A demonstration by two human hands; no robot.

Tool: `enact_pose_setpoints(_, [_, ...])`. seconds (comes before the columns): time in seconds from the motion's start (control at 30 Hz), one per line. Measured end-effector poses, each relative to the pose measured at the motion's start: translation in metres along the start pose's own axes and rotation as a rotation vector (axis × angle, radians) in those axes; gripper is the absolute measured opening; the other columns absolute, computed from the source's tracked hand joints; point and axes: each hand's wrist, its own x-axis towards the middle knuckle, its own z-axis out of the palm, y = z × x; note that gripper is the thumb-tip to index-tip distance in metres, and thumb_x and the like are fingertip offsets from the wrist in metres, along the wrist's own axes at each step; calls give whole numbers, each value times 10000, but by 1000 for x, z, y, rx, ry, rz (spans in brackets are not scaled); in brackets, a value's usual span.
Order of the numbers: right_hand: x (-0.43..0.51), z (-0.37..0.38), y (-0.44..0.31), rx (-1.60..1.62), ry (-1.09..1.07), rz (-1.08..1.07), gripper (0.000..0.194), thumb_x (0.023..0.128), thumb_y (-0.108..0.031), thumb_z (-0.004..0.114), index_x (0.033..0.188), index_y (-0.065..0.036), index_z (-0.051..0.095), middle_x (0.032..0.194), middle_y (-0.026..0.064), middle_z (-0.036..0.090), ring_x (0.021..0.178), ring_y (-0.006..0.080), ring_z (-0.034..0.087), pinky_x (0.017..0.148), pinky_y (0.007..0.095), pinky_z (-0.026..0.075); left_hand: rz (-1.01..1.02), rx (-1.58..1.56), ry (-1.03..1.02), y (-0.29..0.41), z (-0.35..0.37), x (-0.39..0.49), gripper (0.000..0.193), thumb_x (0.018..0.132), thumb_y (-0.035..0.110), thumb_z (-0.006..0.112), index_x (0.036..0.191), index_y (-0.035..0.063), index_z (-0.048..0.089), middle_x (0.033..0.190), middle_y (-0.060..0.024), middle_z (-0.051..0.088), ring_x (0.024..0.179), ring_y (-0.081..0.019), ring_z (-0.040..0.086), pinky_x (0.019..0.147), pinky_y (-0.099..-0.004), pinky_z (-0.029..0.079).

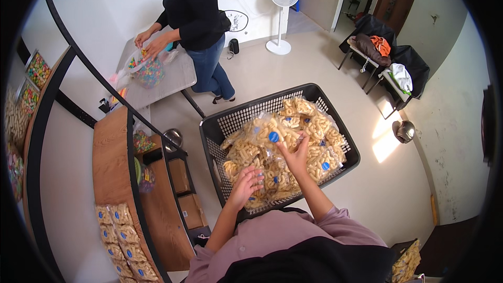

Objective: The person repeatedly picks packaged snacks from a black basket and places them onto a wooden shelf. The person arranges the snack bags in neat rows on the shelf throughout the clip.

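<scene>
A black plastic basket [210, 125] stands before me, heaped with clear bags of pale curled snacks that bear blue round labels. My right hand [296, 157] grips one snack bag [267, 131] by its right side, above the heap. Over the near left part of the pile is my left hand [247, 184], fingers apart and holding nothing; whether it touches the bags below cannot be told. Left of me, two columns of similar snack bags [127, 234] lie on a wooden shelf [112, 145].
A person [196, 19] at a grey table [173, 82] handles a bag of colourful pieces [149, 72]. Beyond the basket stands a white fan [279, 19]. Chairs with clothes [373, 47] are at the far right, and a helmet [404, 131] rests on the floor. Black shelf rails [106, 82] rise at left.
</scene>
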Motion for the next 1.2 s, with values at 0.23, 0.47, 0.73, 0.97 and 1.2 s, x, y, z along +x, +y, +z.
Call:
enact_pose_setpoints(0.23, [-70, 17, -50, 99, -187, 90, 554, 625, -183, 769, 996, 7, 406, 847, 94, 496, 732, 166, 509, 650, 286, 432, 161, -193, 174, -4, 0, -12, 500, 868, 207, 487, 1284, 73, 243, 1233, -101, 398, 1120, -234, 413, 903, -403, 383])
enact_pose_setpoints(0.47, [-90, 2, -22, -63, -485, 36, 409, 703, -167, 684, 1009, -19, 458, 859, 116, 509, 795, 249, 513, 731, 331, 413, 390, -260, 326, -13, -27, -31, 387, 853, 91, 504, 1211, 47, 362, 1135, -76, 484, 1021, -203, 512, 845, -339, 462])
enact_pose_setpoints(0.73, [-46, -122, 31, -1109, -136, 128, 744, 550, -288, 760, 1156, -28, 415, 1175, 211, 367, 1084, 369, 380, 876, 428, 370, 350, -207, 501, -8, -46, -52, 394, 841, 78, 514, 1205, 37, 368, 1121, -89, 495, 1009, -206, 522, 827, -344, 471])
enact_pose_setpoints(0.97, [-50, -121, 53, -1098, -228, 212, 854, 478, -252, 777, 1205, -35, 386, 1184, 211, 380, 1085, 376, 392, 882, 424, 394, 144, -173, 296, -35, -57, -40, 415, 870, 187, 453, 1236, 27, 340, 1164, -112, 483, 1046, -241, 508, 846, -384, 449])
enact_pose_setpoints(1.2, [-68, -80, -2, -359, -218, 115, 649, 512, -108, 704, 1105, -26, 455, 1044, 166, 491, 989, 287, 492, 827, 355, 431, -39, -159, 197, -44, -37, -29, 429, 890, 256, 377, 1265, 58, 312, 1203, -113, 457, 1088, -249, 473, 912, -403, 393])
